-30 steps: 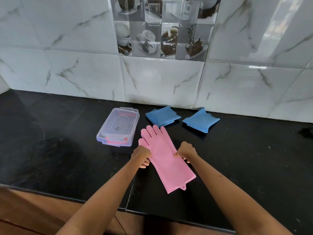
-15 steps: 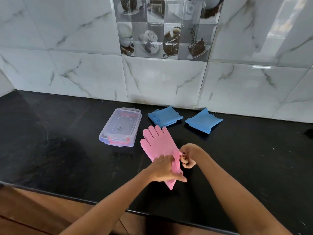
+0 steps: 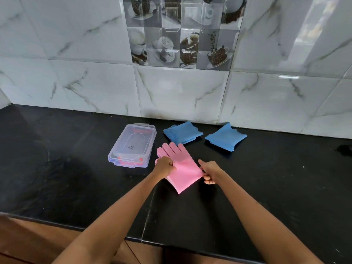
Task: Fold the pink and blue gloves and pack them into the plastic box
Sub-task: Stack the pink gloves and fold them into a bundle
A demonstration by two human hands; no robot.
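A pink glove (image 3: 182, 171) lies on the black counter (image 3: 266, 187), its cuff end folded up over the palm and its fingers pointing away from me. My left hand (image 3: 164, 166) presses on the glove's left edge. My right hand (image 3: 210, 171) pinches the folded cuff at the right edge. Two folded blue gloves (image 3: 182, 133) (image 3: 225, 137) rest near the wall behind the pink one. The clear plastic box (image 3: 133, 144), lid on, stands just left of the pink glove.
A marble-tiled wall (image 3: 181, 92) closes off the back of the counter. The counter's front edge (image 3: 133, 240) runs near my forearms. A dark object (image 3: 344, 149) sits at the far right edge.
The pink glove went from lying flat at full length to having its cuff end folded up over the palm. Both hands shifted to the sides of the folded glove.
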